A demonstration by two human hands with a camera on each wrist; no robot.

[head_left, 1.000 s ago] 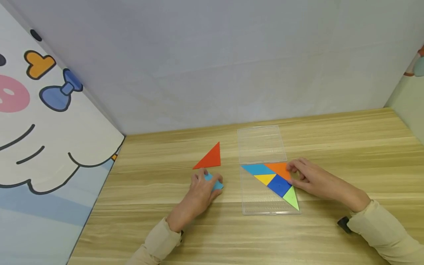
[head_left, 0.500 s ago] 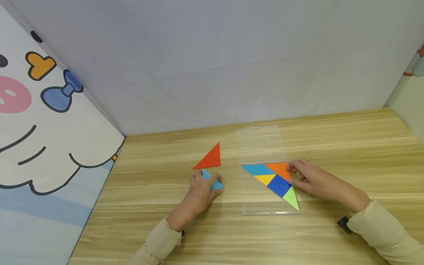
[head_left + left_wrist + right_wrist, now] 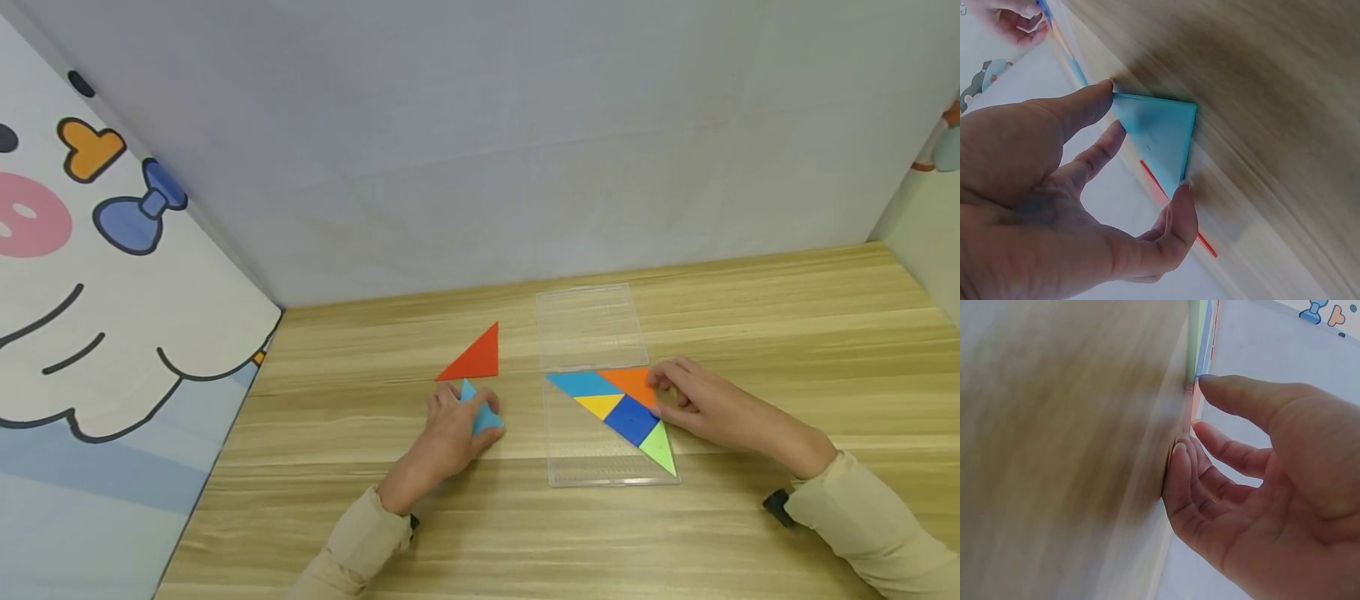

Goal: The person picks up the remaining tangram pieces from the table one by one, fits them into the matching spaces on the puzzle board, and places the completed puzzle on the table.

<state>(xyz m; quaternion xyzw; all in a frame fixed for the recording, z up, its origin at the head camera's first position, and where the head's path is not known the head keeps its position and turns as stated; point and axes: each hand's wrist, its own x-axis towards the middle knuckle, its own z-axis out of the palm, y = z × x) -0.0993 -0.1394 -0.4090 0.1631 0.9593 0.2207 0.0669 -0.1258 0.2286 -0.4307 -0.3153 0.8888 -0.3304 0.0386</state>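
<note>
Between the thumb and fingers of my left hand (image 3: 448,433), a light blue triangular tangram piece (image 3: 1159,134) is held by its corners, just above the wooden table. A red triangle (image 3: 480,357) lies flat beyond that hand. My right hand (image 3: 705,404) rests at the right edge of a clear plastic tray (image 3: 585,458), its fingertips at the orange triangle (image 3: 628,383) and its thumb by the dark blue square (image 3: 632,420). Also in the tray lie a blue parallelogram (image 3: 583,384), a yellow triangle (image 3: 602,405) and a green triangle (image 3: 661,451).
A clear plastic panel (image 3: 588,327) adjoins the tray's far side. The wooden table (image 3: 360,358) ends at a pale wall (image 3: 480,167) at the back. On the left stands a panel with a cartoon print (image 3: 135,333).
My left fingers have turned the light blue triangle, so its pointed corner now shows beyond them towards the red triangle. The right hand and the pieces in the tray have stayed put.
</note>
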